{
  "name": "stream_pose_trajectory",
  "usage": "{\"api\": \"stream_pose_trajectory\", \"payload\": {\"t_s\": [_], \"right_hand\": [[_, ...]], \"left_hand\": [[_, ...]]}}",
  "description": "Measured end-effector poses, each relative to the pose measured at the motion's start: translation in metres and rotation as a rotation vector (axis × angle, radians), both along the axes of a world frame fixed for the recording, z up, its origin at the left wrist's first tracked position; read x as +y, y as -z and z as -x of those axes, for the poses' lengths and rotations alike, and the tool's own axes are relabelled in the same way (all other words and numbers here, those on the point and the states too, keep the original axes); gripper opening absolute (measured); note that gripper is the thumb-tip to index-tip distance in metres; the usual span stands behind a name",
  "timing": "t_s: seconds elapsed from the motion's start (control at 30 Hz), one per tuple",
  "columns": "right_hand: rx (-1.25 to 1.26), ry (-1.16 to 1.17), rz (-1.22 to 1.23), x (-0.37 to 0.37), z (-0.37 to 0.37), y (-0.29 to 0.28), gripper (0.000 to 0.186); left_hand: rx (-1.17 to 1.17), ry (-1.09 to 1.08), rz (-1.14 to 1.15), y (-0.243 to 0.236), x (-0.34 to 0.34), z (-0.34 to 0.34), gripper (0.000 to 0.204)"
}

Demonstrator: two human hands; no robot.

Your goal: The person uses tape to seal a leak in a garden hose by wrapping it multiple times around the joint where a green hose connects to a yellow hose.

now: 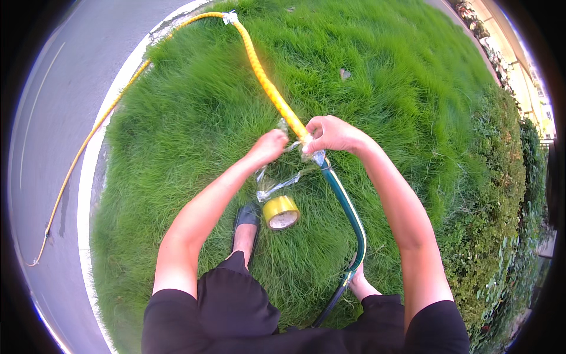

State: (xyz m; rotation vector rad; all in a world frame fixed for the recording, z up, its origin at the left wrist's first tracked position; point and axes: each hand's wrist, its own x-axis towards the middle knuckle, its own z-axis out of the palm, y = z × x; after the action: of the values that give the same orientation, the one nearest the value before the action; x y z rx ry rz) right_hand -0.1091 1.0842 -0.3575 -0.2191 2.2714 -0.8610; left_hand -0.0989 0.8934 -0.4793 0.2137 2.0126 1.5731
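A yellow hose (266,82) meets a dark green hose (345,197) with a pale stripe in front of me. Clear tape (319,157) wraps the spot where they join. My right hand (335,134) pinches the yellow hose's end just above that joint, thumb and fingers closed. Slightly left of it, my left hand (271,146) is closed on a crumpled strip of clear tape (277,189). The twisted strip runs down toward a yellowish tape roll (281,212), which lies tilted on the grass near my left foot. Fingers of my left hand are partly hidden.
Long green grass (377,76) surrounds my feet. A white kerb (88,177) and grey road (47,130) lie left, with the yellow hose trailing across them. Another taped spot (230,17) shows farther up the hose. A hedge (489,206) borders the right.
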Motion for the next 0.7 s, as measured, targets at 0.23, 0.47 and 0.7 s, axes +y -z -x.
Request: {"api": "stream_pose_trajectory", "payload": {"t_s": [0.23, 0.47, 0.7], "right_hand": [[-0.230, 0.392, 0.239, 0.020, -0.026, -0.021, 0.051], [0.060, 0.547, 0.753, -0.010, -0.017, -0.022, 0.025], [-0.014, 0.547, 0.670, -0.016, -0.016, -0.033, 0.021]], "left_hand": [[-0.021, 0.231, -0.664, -0.047, 0.004, -0.011, 0.021], [-0.138, 0.189, -0.568, -0.071, 0.009, -0.015, 0.024], [-0.321, 0.208, -0.573, -0.056, -0.021, -0.012, 0.025]]}}
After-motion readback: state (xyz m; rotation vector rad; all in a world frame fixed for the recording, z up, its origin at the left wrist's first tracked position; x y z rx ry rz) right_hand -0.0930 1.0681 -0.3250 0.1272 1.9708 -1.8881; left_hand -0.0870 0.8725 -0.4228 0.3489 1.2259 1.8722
